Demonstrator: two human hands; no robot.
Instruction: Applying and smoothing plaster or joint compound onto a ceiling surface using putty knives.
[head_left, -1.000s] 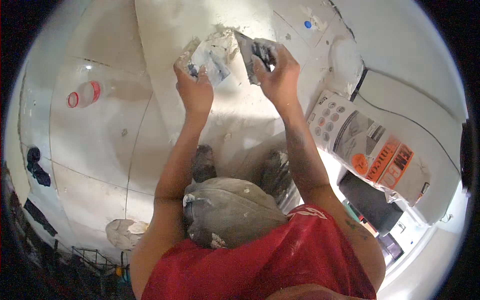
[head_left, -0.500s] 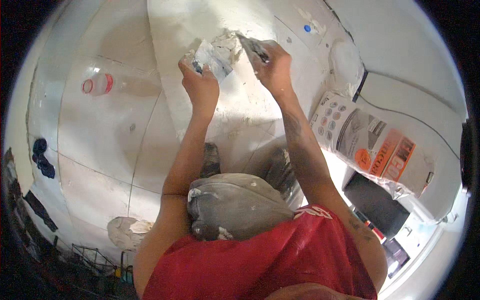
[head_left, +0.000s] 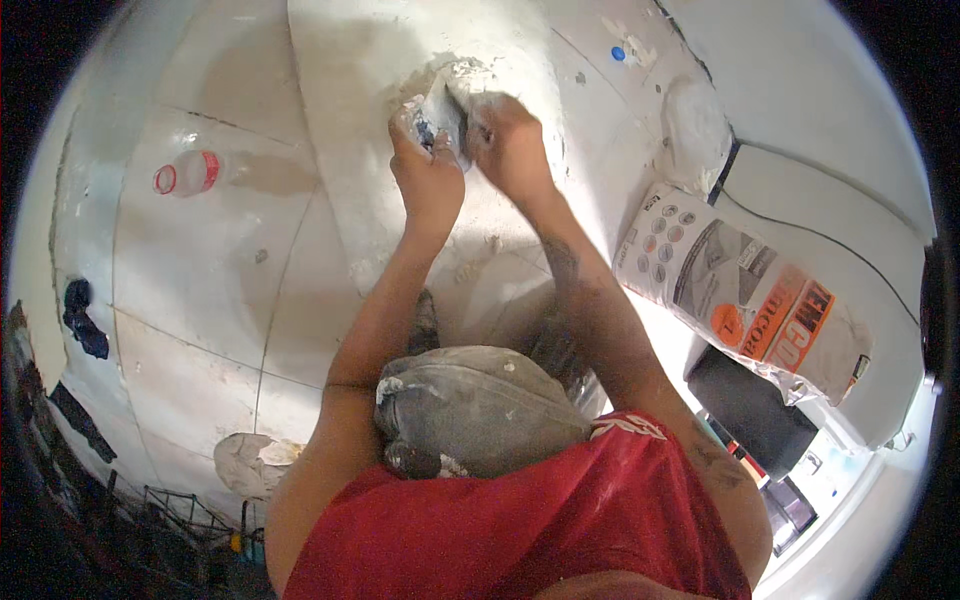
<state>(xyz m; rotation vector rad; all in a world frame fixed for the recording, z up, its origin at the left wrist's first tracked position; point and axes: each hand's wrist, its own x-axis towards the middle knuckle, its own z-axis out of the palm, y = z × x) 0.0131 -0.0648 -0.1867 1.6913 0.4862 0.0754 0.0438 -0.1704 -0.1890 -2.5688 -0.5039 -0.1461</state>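
Note:
My left hand (head_left: 425,175) is closed round a putty-smeared metal scraper (head_left: 421,125). My right hand (head_left: 512,150) is closed on a second scraper (head_left: 457,118), its fingers smeared by motion; the two blades meet or nearly meet. Both are over a pale board (head_left: 360,50) that lies on the tiled floor, where a lumpy heap of white putty (head_left: 472,72) sits just beyond the blades.
A clear plastic bottle (head_left: 188,173) with red bands lies at the left, a small blue cap (head_left: 618,54) at the upper right. A printed orange and white sack (head_left: 720,265) rests on a white surface (head_left: 820,210) at the right. Dark scraps (head_left: 82,320) lie at the far left.
My hands have come closer together, the right one moving leftward and turning inward, the left slightly rightward, so the two scrapers now meet or nearly so.

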